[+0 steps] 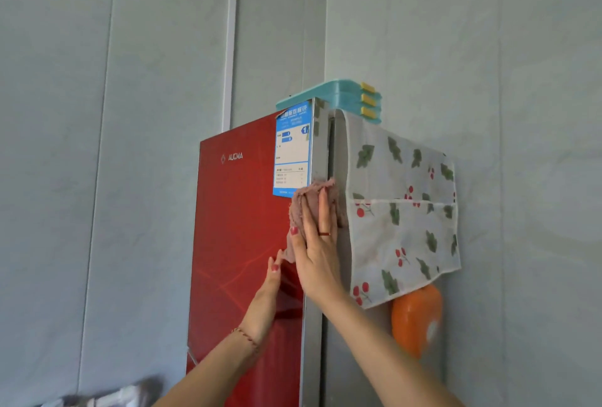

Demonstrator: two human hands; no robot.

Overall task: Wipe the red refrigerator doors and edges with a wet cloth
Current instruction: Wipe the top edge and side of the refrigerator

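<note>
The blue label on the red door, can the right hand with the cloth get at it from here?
Probably yes: the right hand presses the cloth just under the blue label, nothing between.

Both hands raised: right hand [317, 244] flat, left hand [268, 289] fingers extended

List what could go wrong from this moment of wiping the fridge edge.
1. The cloth under the right hand touches the blue energy label; wet rubbing could lift or smear its lower corner.
2. The floral cover hangs beside the cloth; an upward stroke might snag it and shift the teal trays resting on top.
3. The left hand is pressed on the red door, likely leaving fingerprints on the glossy surface.
</note>
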